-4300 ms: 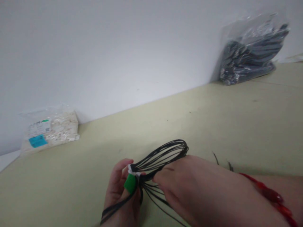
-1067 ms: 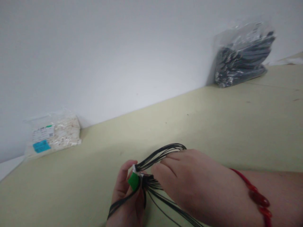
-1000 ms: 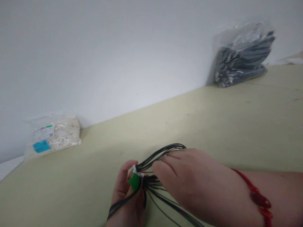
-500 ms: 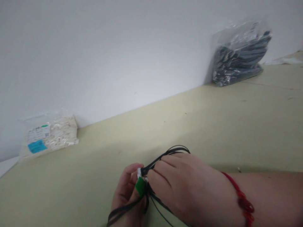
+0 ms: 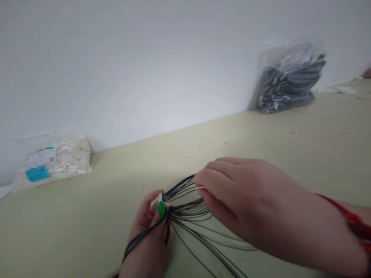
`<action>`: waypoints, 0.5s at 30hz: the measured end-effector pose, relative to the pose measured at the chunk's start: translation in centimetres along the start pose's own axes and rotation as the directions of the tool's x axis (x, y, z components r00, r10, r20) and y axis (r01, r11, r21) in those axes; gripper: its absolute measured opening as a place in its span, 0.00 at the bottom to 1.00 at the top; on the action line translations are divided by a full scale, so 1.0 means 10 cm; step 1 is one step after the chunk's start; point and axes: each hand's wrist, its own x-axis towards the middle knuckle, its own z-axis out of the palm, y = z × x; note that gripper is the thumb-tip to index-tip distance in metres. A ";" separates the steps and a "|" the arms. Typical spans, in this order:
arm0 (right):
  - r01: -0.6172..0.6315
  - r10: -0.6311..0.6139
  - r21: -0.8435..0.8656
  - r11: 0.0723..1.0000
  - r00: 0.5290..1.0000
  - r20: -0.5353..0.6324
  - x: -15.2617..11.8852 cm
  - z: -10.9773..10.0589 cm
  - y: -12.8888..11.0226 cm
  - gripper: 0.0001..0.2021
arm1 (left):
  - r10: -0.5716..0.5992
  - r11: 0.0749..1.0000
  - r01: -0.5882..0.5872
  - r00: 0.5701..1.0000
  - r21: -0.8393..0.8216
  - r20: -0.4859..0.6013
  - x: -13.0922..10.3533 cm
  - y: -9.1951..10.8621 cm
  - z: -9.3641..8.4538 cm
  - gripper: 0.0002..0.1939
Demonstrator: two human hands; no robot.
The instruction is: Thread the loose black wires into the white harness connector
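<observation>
White connectors with a green piece beside them sit between the fingertips of my left hand, which is closed on them. Thin black wires fan out from the connectors to the right, and a few loop back over my left wrist. My right hand is closed around the upper wires, its thumb and fingers pressed together near their bend. Other wires run loose below it, toward the bottom edge. The wires' far ends are hidden behind my right hand or out of the picture.
On the left, a clear bag of small white parts leans by the wall. A clear bag of dark cables stands against the wall at the right. The pale green table runs along the white wall.
My right hand has moved right and slightly up, away from the connectors, and the wires between my hands are now spread out. My left hand has shifted slightly left and up.
</observation>
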 end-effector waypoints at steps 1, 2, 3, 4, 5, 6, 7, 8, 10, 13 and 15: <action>-0.020 0.021 -0.009 1.000 0.997 0.081 -0.05 -0.06 0.02 0.05 | 0.004 1.000 -0.004 1.000 0.002 -0.002 0.01 0.01 0.00 0.16; -0.029 0.034 -0.028 0.999 0.983 0.179 -0.12 -0.07 0.04 0.06 | 0.010 1.000 -0.010 1.000 0.004 -0.009 0.02 0.01 0.00 0.16; -0.028 0.041 -0.051 0.998 0.961 0.275 -0.20 -0.05 0.05 0.07 | 0.018 1.000 -0.018 1.000 0.004 -0.019 0.03 0.01 0.00 0.15; -0.032 0.055 -0.074 0.997 0.939 0.339 -0.28 0.01 0.05 0.08 | 0.028 1.000 -0.028 0.999 -0.003 -0.033 0.03 0.01 0.00 0.15; -0.049 0.081 -0.094 0.994 0.927 0.365 -0.35 0.10 0.04 0.07 | 0.036 0.999 -0.037 0.998 -0.014 -0.046 0.04 0.01 0.00 0.15; -0.073 0.102 -0.092 0.993 0.927 0.361 -0.43 0.22 0.01 0.08 | 0.041 0.999 -0.042 0.998 -0.026 -0.052 0.04 0.01 -0.01 0.15; -0.107 0.129 -0.081 0.991 0.932 0.338 -0.50 0.35 -0.02 0.10 | 0.036 0.999 -0.038 0.998 -0.033 -0.057 0.05 0.00 -0.01 0.16; -0.111 0.120 -0.047 0.993 0.946 0.299 -0.55 0.47 -0.05 0.11 | 0.030 0.999 -0.033 0.998 -0.038 -0.061 0.05 0.00 -0.02 0.17; -0.058 0.047 0.044 0.997 0.974 0.221 -0.62 0.66 -0.13 0.10 | 0.018 0.999 -0.020 0.998 -0.028 -0.059 0.07 -0.01 -0.06 0.20; 0.067 -0.097 0.141 0.988 0.971 0.218 -0.57 0.72 -0.23 0.08 | 0.001 1.000 -0.001 1.000 0.011 -0.026 0.10 -0.02 -0.10 0.23; 0.002 -0.046 0.123 0.992 0.932 0.361 -0.43 0.62 -0.28 0.03 | -0.002 1.000 0.002 1.000 0.025 0.006 0.10 -0.02 -0.11 0.23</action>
